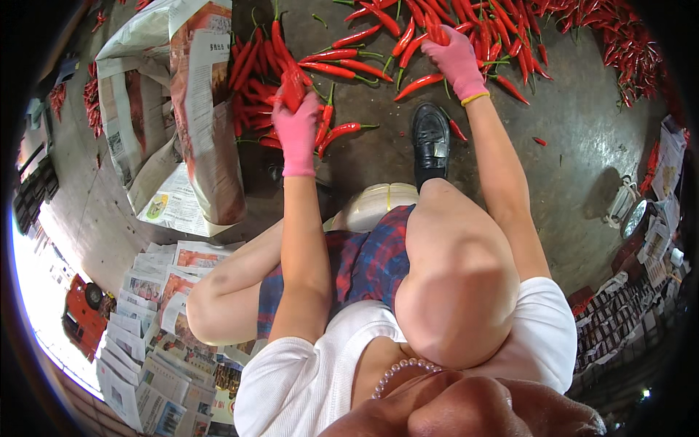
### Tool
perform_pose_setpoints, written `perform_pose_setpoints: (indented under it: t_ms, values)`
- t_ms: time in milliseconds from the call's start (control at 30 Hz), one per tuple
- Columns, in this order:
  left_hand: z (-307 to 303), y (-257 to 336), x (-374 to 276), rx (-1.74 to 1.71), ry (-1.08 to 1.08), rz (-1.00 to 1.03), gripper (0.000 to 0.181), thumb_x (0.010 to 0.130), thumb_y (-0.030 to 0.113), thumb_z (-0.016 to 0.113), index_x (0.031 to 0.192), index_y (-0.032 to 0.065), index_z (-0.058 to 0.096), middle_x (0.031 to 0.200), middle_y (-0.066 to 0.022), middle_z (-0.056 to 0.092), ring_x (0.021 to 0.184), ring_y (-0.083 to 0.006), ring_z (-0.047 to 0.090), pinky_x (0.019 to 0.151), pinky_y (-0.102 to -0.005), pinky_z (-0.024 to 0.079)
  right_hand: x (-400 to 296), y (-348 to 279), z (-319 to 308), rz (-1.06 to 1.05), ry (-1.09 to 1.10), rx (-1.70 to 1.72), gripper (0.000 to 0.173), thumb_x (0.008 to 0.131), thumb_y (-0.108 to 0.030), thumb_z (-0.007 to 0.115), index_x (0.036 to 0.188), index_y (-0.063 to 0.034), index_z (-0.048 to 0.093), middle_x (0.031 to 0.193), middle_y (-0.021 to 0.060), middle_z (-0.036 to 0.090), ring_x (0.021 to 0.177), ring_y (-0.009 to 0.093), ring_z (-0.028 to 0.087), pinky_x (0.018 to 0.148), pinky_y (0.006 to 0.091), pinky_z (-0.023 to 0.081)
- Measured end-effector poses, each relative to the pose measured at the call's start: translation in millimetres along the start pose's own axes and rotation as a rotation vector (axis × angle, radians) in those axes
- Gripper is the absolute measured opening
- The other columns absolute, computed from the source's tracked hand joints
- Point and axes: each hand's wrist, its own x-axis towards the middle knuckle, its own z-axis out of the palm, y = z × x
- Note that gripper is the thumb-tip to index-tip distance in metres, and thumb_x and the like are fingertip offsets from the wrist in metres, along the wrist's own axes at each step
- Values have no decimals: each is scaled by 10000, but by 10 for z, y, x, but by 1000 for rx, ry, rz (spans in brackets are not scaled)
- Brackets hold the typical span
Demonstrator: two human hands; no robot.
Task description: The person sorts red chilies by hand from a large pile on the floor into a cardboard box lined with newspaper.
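My left hand [296, 128], in a pink knit glove, grips red chili peppers [292, 90] above a pile of chilies beside the newspaper-lined container. My right hand [456, 63], in a pink glove with a yellow cuff, has its fingers closed around a red chili pepper [436, 34] at the edge of a large chili heap [491, 27]. Loose chilies with green stems [341, 70] lie on the floor between the hands. The newspaper-lined container [210, 125] stands left of my left hand, and its inside shows no chilies from here.
Folded newspapers [158, 328] are spread in overlapping stacks at lower left. A black shoe [430, 139] rests on the concrete floor below the right hand. More red chilies [633, 54] lie at upper right. A round-faced object [635, 218] and papers stand at far right.
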Motion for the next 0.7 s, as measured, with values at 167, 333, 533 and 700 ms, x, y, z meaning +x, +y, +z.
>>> perform_pose_setpoints:
  t_ms: [167, 333, 533, 700]
  values:
    - [774, 125, 324, -94, -256, 63, 405, 809, -4, 641, 1203, -3, 549, 774, -15, 594, 592, -69, 492, 522, -212, 399, 142, 243, 485, -356, -39, -208, 533, 777, -254, 680, 1276, -83, 601, 1116, 171, 675, 1067, 349, 624, 947, 396, 498]
    - [860, 214, 724, 174, -313, 250, 374, 798, 20, 657, 1169, 0, 611, 870, -61, 670, 686, -111, 606, 637, -257, 516, -625, 286, 769, -615, -356, -322, 487, 767, -203, 678, 1236, -87, 617, 1153, 158, 639, 1107, 353, 599, 949, 401, 491]
    - [1144, -392, 603, 1664, -801, 753, 376, 840, 122, 626, 1208, 185, 589, 1171, -67, 635, 1094, -280, 621, 879, -435, 516, -817, 309, -68, -333, -72, -365, 369, 758, -152, 678, 1121, -92, 653, 1085, 113, 684, 979, 345, 651, 855, 418, 525]
    - [864, -232, 719, 1734, -748, 697, 474, 813, 85, 635, 1268, 181, 540, 1154, -62, 618, 1091, -282, 611, 891, -439, 503, -233, 790, -590, -484, 136, -934, 400, 744, -159, 730, 1136, -135, 656, 1100, 73, 691, 1081, 316, 608, 912, 398, 501]
